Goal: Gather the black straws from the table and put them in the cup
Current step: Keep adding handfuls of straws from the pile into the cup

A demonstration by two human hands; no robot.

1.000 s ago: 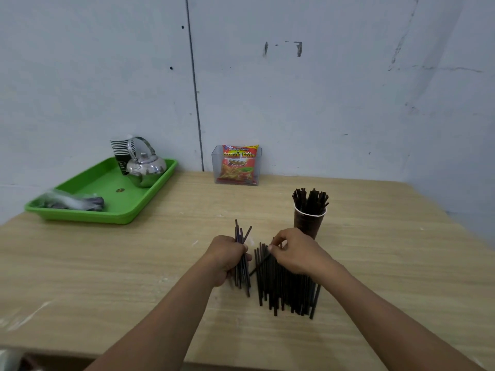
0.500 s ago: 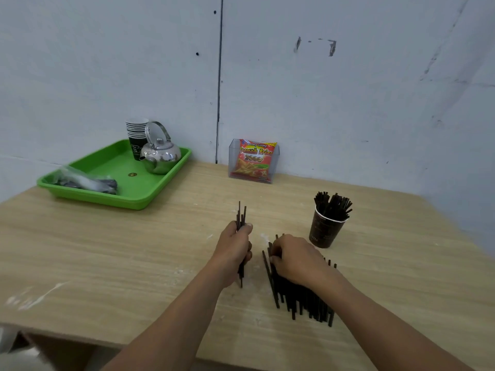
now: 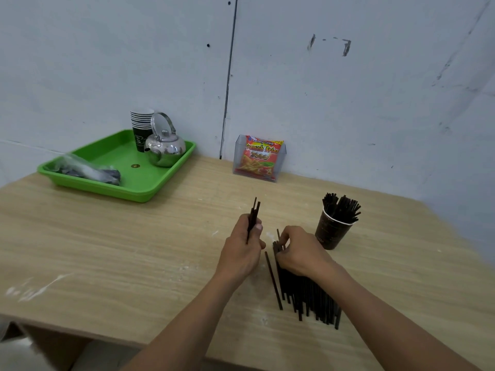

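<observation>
The left hand (image 3: 242, 253) grips a few straws (image 3: 254, 212); the right hand (image 3: 302, 253) pinches a straw (image 3: 278, 235), half hiding the pile (image 3: 308, 295).

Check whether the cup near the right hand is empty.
No: the cup holds a bunch of black straws that stick out above its rim.

cup (image 3: 333, 231) right of straw pile (image 3: 308, 293), tray (image 3: 80, 180) far left, kettle (image 3: 166, 149) on it
</observation>
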